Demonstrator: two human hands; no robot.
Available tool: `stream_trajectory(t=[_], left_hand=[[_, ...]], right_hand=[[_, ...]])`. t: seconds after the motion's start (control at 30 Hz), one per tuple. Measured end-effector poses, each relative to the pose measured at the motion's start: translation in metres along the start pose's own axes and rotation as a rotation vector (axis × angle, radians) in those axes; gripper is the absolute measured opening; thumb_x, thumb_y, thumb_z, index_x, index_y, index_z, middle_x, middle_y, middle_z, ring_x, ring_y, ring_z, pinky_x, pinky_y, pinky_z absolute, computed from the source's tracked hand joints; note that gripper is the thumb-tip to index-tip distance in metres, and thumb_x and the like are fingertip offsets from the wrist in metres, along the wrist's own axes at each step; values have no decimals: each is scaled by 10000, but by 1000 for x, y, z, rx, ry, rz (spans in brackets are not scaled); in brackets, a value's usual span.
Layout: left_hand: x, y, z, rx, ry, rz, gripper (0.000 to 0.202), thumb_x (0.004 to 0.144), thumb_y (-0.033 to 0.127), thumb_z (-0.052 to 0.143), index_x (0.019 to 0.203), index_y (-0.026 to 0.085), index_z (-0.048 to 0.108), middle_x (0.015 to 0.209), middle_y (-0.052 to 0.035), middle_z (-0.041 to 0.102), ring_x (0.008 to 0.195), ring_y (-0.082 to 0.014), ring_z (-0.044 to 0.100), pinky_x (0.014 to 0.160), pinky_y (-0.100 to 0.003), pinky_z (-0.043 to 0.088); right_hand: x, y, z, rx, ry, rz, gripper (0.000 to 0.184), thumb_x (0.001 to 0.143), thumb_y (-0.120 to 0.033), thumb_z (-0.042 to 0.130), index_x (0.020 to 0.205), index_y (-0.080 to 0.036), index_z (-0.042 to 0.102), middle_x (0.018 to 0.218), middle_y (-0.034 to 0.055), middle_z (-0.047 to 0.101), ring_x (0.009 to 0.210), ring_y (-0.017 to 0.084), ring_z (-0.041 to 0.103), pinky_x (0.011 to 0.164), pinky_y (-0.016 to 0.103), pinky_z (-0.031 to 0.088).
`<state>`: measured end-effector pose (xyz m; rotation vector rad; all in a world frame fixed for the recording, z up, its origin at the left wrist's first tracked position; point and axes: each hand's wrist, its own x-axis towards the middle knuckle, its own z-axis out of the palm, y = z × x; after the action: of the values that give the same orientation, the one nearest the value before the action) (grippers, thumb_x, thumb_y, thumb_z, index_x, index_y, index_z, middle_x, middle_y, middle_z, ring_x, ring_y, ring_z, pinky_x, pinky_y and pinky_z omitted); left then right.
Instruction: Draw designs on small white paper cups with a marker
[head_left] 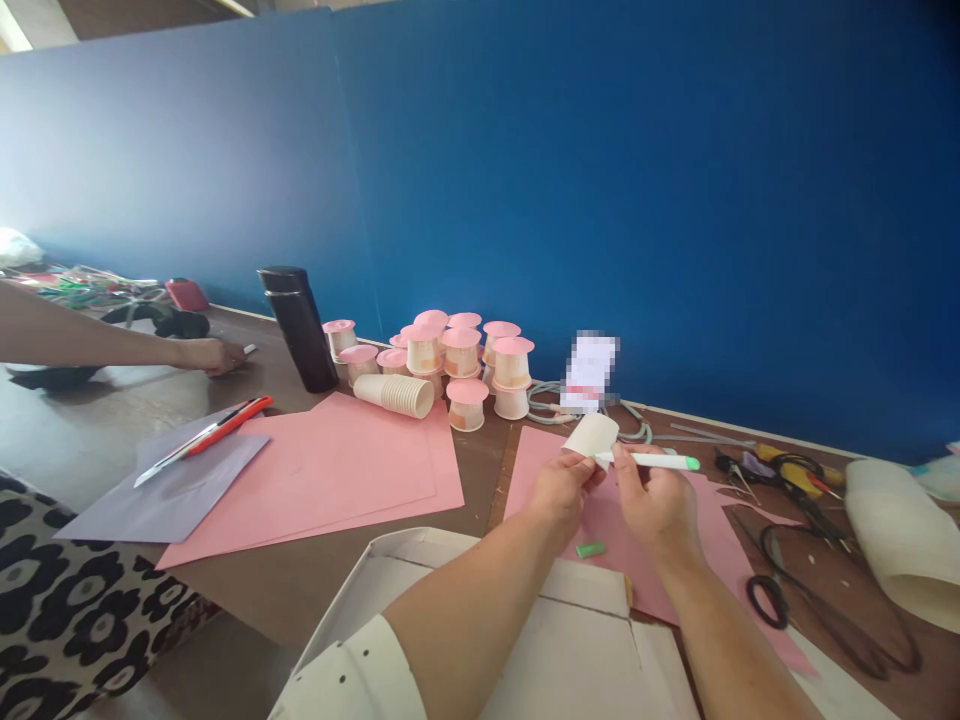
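My left hand point(564, 492) is closed round a small white paper cup point(591, 436), which is tilted on its side. In my right hand point(654, 505) is a white marker pen point(651, 460) with a green end; its tip meets the cup's side near my left fingers. Below my hands a green pen cap point(590, 550) lies on pink paper point(534, 462). Any mark on the cup is too small to make out.
Paper cups topped with pink discs point(466, 392) stand grouped by the blue wall, beside nested cups point(394, 394) and a black flask point(298, 328). A cutter knife point(206, 437) lies on grey paper. Another person's hand point(214, 355) reaches in at left. Cables and scissors point(766, 600) lie right.
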<state>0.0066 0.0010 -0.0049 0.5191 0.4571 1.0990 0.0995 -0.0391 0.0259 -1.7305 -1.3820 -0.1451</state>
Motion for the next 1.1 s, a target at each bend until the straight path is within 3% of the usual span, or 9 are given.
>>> stream_trajectory(t=[0.43,0.57,0.8,1.1], left_hand=[[-1,1,1,-22,8,-11,217,581,255,769,651,106,627,767,-81,598,806,-166,563,934,-341,378],[-2,1,1,-11,11,-29,190,599,232,754,661,102,630,766,-83,601,783,-153,561,924,-335,388],[-7,6,5,-48,86,-60,101,658,154,708,711,96,645,823,-98,611,780,-141,572,909,-319,417],[-6,5,5,-57,53,-61,93,670,163,699,711,99,645,795,-86,607,750,-134,564,883,-301,427]], right_hand=[[1,-1,0,6,14,-13,501,838,-567,392,862,-144,660,721,113,678,707,243,632,632,316,437],[0,0,0,-26,-17,48,488,826,-567,424,844,-148,675,707,115,681,689,253,627,628,325,429],[-2,-3,-6,99,79,117,469,832,-572,438,898,-160,651,725,101,682,679,229,630,615,304,430],[-5,-9,-6,156,45,117,421,810,-549,485,916,-170,635,735,81,680,630,193,612,582,278,428]])
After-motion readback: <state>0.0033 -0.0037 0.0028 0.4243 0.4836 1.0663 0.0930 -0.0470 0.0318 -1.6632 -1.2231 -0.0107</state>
